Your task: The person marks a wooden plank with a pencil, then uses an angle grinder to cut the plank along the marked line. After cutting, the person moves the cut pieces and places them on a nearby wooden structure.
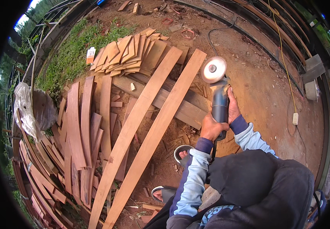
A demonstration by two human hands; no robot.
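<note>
My left hand [211, 126] wraps round the lower body of a dark angle grinder [220, 107], and my right hand [234, 104] grips it higher up on the right side. The grinder points up and away, its pale round disc [219, 64] at the top with a dark cord trailing behind. Two long wooden planks [183, 81] [142, 104] lie diagonally to the left of the tool, over wider weathered boards [187, 110]. A sandalled foot [183, 154] is below, left of my wrists.
Loose planks [77, 126] fill the lower left. Short cut boards [128, 53] are heaped near grass [69, 57], beside a small carton [90, 56]. A crumpled plastic sheet [27, 107] lies far left. A yellow cord [283, 68], white socket block [295, 118] and concrete blocks [311, 68] are on the right.
</note>
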